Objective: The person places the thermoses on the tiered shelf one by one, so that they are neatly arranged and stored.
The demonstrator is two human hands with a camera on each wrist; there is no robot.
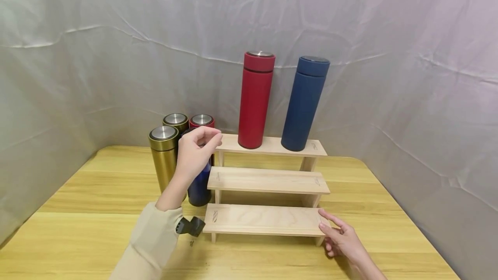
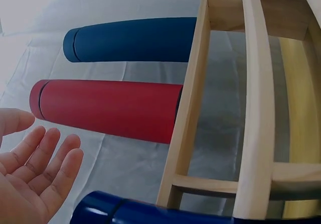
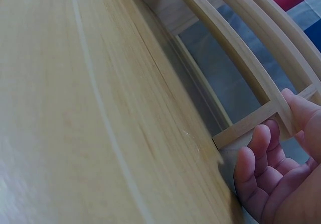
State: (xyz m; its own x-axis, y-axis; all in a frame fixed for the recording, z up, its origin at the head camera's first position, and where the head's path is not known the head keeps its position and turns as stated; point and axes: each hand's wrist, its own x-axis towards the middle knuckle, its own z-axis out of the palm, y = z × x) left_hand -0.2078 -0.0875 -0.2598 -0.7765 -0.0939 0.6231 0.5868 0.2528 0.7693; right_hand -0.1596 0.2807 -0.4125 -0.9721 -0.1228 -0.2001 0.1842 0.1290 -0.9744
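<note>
My left hand [image 1: 193, 152] hovers over a glossy dark blue thermos [image 1: 199, 187], fingers loosely bent and holding nothing; the left wrist view shows the gap between thumb and fingers. At the right end of a three-tier wooden stand [image 1: 268, 219], my right hand [image 1: 344, 241] grips the lowest board, thumb above and curled fingers below. On the top tier stand a matte red thermos [image 1: 255, 98] and, to its right, a matte blue thermos [image 1: 305, 103]. Both lower tiers bear nothing.
Left of the stand, a gold thermos [image 1: 165, 159] stands close to the dark blue one. Behind them are a second gold thermos [image 1: 175, 119] and another red thermos [image 1: 202, 119], both partly hidden. Grey cloth [image 1: 116, 68] hangs around the wooden table [image 1: 78, 211].
</note>
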